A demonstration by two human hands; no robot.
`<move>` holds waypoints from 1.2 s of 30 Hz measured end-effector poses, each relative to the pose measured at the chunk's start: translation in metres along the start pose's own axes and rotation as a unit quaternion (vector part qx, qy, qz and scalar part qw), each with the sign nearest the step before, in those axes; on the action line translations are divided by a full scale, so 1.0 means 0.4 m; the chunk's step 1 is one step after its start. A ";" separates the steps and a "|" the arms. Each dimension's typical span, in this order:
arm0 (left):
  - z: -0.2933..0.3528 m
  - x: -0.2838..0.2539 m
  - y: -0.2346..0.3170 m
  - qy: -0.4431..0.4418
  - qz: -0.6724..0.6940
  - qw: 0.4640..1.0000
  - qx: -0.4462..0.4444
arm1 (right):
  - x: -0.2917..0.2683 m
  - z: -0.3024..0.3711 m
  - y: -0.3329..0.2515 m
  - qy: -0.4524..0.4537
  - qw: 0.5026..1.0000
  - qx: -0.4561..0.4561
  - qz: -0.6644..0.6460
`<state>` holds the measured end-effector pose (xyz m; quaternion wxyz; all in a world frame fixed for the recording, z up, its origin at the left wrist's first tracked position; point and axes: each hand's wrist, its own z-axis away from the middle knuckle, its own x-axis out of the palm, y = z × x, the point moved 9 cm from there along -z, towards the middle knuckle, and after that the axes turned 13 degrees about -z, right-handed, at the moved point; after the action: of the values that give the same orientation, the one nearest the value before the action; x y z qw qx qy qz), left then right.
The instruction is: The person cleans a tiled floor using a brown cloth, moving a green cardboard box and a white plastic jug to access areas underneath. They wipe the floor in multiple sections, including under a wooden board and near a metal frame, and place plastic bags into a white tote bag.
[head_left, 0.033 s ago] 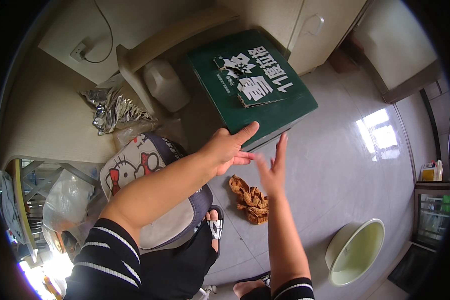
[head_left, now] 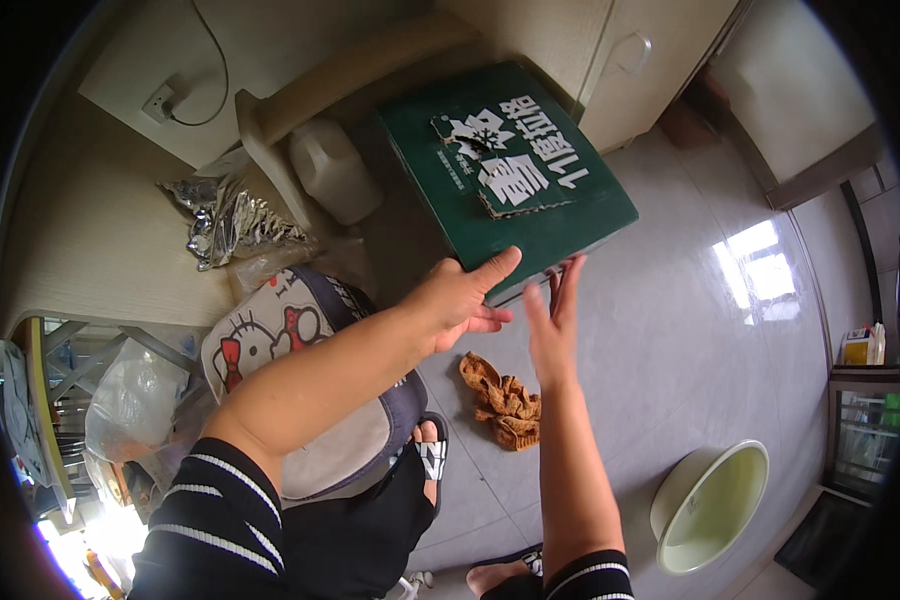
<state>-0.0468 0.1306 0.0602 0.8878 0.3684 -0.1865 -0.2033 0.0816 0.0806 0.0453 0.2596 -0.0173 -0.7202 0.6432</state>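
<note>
We see our left hand point(head_left: 455, 300) grasping the box point(head_left: 515, 165) at its near corner, with the thumb on the top and the fingers curled below the edge. Our right hand point(head_left: 557, 335) is unclenched, its stretched fingers against the near side of the same box. So the box is directly ahead of both hands. It is of green cardboard, with flat faces and white print, and the torn cut in its top shows a rough, wavy edge. What is inside, we cannot tell.

To the right of the right hand and nearer to us, there is a basin point(head_left: 715, 515), round and smooth, pale green within. Beyond the left hand, to its left, we find a whitish plastic jug point(head_left: 335, 180) and, farther left, a shiny, wrinkled foil bag point(head_left: 235, 225); their contents are hidden. Much farther left is a thin, translucent plastic bag point(head_left: 135, 400). Just nearer than the hands, a brown cloth point(head_left: 510, 405) lies crumpled on the grey tiled floor point(head_left: 630, 370).
</note>
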 end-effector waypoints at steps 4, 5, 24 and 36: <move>0.009 -0.018 0.013 0.021 -0.033 0.999 -0.016 | 0.021 -0.023 0.013 0.023 0.995 0.056 -0.077; 0.009 -0.022 0.016 0.013 -0.042 0.999 -0.011 | 0.021 -0.026 0.023 0.017 0.996 0.045 -0.072; -0.090 -0.120 0.121 0.036 -0.082 0.996 -0.001 | 0.167 -0.011 0.149 -0.011 0.992 0.122 0.036; 0.772 -0.644 -0.241 0.617 -0.256 0.732 0.132 | 0.231 0.371 0.059 -0.162 0.943 0.233 0.173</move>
<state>-0.4351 0.0182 0.1465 0.6645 0.5602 0.4786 -0.1246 -0.0644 -0.0185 0.0499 0.0209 0.0242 -0.5683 0.8222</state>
